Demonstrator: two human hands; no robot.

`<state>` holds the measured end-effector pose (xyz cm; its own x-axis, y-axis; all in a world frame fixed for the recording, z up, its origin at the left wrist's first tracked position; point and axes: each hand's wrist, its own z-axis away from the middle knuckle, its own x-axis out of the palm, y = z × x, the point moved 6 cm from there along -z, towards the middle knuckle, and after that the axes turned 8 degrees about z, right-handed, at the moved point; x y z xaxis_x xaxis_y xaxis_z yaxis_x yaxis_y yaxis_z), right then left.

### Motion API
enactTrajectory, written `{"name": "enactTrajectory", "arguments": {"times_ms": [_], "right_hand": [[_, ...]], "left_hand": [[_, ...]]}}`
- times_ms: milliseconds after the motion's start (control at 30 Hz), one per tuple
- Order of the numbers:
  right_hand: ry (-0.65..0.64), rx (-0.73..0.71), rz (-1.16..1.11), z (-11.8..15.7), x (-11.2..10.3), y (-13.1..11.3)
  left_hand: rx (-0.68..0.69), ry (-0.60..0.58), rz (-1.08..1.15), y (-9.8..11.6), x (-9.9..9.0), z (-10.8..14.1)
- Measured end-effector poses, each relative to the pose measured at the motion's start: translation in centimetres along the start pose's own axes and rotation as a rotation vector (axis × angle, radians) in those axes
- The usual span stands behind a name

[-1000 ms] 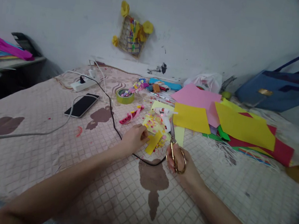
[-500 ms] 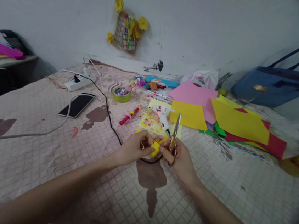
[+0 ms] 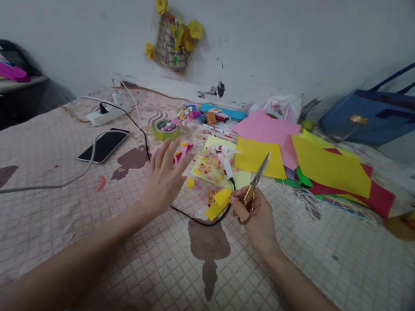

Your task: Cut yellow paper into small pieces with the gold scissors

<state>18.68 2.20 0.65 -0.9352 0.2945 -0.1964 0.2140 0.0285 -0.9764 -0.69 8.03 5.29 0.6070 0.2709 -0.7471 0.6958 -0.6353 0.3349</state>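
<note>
My left hand (image 3: 164, 178) is over the cloth with its fingers spread, holding nothing, just in front of a red and pink strip (image 3: 183, 153). In my right hand (image 3: 255, 212) is a pair of gold-handled scissors (image 3: 261, 171), blades pointing up and away. Its thumb and forefinger are beside a small folded yellow paper (image 3: 222, 196); whether they touch it I cannot tell. A yellow paper strip (image 3: 214, 211) lies under that. Behind, a white glue gun (image 3: 225, 160) rests on a pale yellow sheet (image 3: 242, 179) strewn with small paper bits.
Coloured paper sheets (image 3: 330, 163) and white string (image 3: 304, 200) are at the right, near a blue bag (image 3: 378, 116). Green tape (image 3: 166, 134) stands behind my left hand. To the left lie a phone (image 3: 104, 145) and a power strip (image 3: 108, 114); a black cord (image 3: 195, 219) curves across the cloth.
My left hand has let go of the yellow paper, moved left and forward, and opened. The right hand has shifted slightly right with the scissors, which tilt further right.
</note>
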Motion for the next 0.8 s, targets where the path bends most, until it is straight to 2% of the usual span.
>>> {"name": "enactTrajectory", "arguments": {"times_ms": [67,167,367,500,700,800], "right_hand": [[-0.04,0.05,-0.038,0.2,0.3,0.2],[-0.125,0.095,-0.09,0.6,0.9,0.4],[-0.241,0.099,-0.098,1.1,1.7,0.5],[-0.259,0.067,-0.054,1.0,1.7,0.3],[-0.244,0.025,0.033,1.1,1.9,0.2],[-0.252,0.037,0.025,1.3,2.1,0.3]], "left_hand": [[0.107,-0.093,0.195,1.4,0.8,0.5],[0.188,-0.362,0.518,3.2,2.7,1.7],[0.188,-0.443,0.778,4.5,3.2,2.4],[0.033,-0.481,0.916,4.4,3.6,2.4],[-0.375,-0.466,1.173,2.7,5.8,3.3],[-0.522,-0.466,1.326,2.5,6.4,3.5]]}}
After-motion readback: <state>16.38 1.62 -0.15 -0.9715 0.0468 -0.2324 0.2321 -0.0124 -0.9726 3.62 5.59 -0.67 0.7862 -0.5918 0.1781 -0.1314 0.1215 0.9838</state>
